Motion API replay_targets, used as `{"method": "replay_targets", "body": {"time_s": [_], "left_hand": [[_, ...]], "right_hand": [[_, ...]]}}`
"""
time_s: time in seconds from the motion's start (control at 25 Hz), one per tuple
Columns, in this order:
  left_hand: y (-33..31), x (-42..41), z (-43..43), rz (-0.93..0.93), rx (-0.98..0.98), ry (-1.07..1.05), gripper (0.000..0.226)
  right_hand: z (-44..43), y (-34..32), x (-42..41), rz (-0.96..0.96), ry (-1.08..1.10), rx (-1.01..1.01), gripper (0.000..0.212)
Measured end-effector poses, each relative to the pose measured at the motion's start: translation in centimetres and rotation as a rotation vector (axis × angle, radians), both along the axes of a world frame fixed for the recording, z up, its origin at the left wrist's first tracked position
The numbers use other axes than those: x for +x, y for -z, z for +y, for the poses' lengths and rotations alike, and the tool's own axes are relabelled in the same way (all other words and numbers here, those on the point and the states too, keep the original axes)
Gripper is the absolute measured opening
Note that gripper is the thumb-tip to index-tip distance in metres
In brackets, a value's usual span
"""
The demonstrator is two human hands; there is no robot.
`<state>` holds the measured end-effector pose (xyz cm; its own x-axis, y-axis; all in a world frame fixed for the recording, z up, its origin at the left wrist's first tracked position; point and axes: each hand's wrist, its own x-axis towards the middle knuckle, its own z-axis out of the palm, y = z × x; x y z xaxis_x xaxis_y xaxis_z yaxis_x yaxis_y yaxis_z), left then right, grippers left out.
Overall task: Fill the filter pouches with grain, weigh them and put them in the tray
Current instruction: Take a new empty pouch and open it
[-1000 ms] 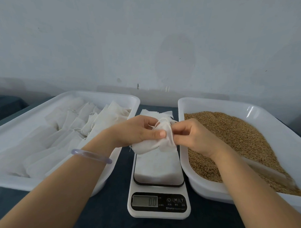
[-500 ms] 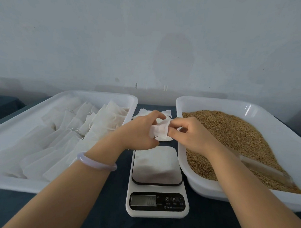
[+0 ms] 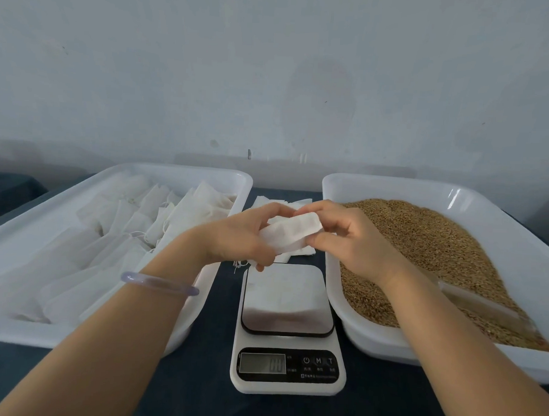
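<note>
Left hand (image 3: 235,237) and right hand (image 3: 353,238) each pinch one filter pouch (image 3: 292,231), fingers curled, above the scale's (image 3: 288,301) far edge; the pouch, crumpled earlier, now lies stretched flat.

The left tray (image 3: 175,170) and right tray (image 3: 392,181) are smooth white plastic with a soft gloss. The grain (image 3: 421,244) is brown, coarse and matt. The filter pouch (image 3: 292,233) is thin, white, matt fibrous fabric, like the pouches (image 3: 116,233) in the left tray. The scale (image 3: 287,389) has a white plastic body, a shiny metal platform (image 3: 287,298) and a glossy black panel. The bracelet (image 3: 158,283) looks glassy and translucent. Dark matt cloth covers the desk (image 3: 210,392).
</note>
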<state>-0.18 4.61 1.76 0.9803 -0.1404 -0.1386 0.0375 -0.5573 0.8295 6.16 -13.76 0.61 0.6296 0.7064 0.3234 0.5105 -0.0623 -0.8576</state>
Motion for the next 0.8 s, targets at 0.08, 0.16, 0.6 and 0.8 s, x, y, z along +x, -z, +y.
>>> {"method": "replay_targets", "body": {"time_s": [0.08,0.16,0.6,0.8], "left_hand": [[0.0,-0.1,-0.1,0.03,0.018,0.053,0.063],[-0.1,-0.3,-0.4,0.016,-0.019,0.091,0.055],[0.3,0.1,-1.0,-0.095,-0.037,0.007,0.027],[0.4,0.0,-1.3,-0.03,-0.161,0.083,0.036]], "right_hand": [[-0.1,0.1,0.1,-0.063,0.022,-0.036,0.01],[-0.1,0.4,0.2,-0.213,0.073,-0.155,0.013],[-0.1,0.6,0.1,-0.302,0.045,-0.233,0.012],[0.0,0.2,0.2,-0.011,-0.053,0.051,0.036]]}}
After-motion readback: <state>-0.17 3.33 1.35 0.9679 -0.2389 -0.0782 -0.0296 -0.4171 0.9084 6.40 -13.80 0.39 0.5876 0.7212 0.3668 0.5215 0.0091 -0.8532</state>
